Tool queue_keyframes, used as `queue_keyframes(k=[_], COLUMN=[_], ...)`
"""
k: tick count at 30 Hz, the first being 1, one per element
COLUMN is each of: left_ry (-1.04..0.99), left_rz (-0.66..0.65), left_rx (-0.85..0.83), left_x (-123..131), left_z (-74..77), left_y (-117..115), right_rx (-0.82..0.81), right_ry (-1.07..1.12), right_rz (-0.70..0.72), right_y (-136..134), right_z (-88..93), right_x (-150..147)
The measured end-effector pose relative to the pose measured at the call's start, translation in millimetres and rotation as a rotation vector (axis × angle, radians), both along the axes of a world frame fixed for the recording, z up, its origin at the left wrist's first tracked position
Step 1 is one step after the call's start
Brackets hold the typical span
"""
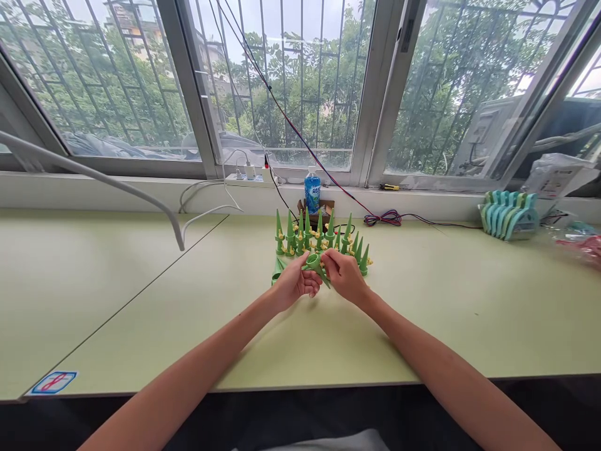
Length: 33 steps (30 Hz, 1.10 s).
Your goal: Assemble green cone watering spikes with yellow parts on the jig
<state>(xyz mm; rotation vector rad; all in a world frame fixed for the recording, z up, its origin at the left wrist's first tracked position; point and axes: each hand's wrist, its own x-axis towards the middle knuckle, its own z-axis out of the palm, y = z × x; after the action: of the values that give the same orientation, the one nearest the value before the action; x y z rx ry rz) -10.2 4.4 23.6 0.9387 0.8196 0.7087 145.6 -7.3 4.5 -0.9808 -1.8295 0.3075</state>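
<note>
My left hand (297, 283) holds a green plastic plant watering spike (313, 260), its hollow round mouth tilted up toward me and its point down to the right. The fingers of my right hand (346, 274) are pinched at the right side of the same spike. A trace of yellow shows by those fingertips; the part there is mostly hidden. Just behind my hands, several green watering spikes (290, 237) with small yellow valves stand point up in rows. More green spike pieces (277, 269) lie left of my left hand.
Behind the spikes are a blue liquid bottle (312, 190) and a small brown box (328, 207). Coiled cables (382, 218) and a power strip (251, 178) lie near the window. Teal-green plastic parts (509, 215) stand right. A white tube (107, 178) arches over the table (154, 326) at left.
</note>
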Motion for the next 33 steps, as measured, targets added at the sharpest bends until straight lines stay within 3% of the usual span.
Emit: queue_keyframes(k=[33], left_ry=[-0.02], left_rz=[0.069], left_rx=[0.115], left_x=[-1.3], left_z=[1.9], left_y=[-0.9], right_rx=[-0.004], right_ry=[-0.001], right_rz=[0.003], right_y=[2.4], right_z=[-1.6], right_x=[1.6])
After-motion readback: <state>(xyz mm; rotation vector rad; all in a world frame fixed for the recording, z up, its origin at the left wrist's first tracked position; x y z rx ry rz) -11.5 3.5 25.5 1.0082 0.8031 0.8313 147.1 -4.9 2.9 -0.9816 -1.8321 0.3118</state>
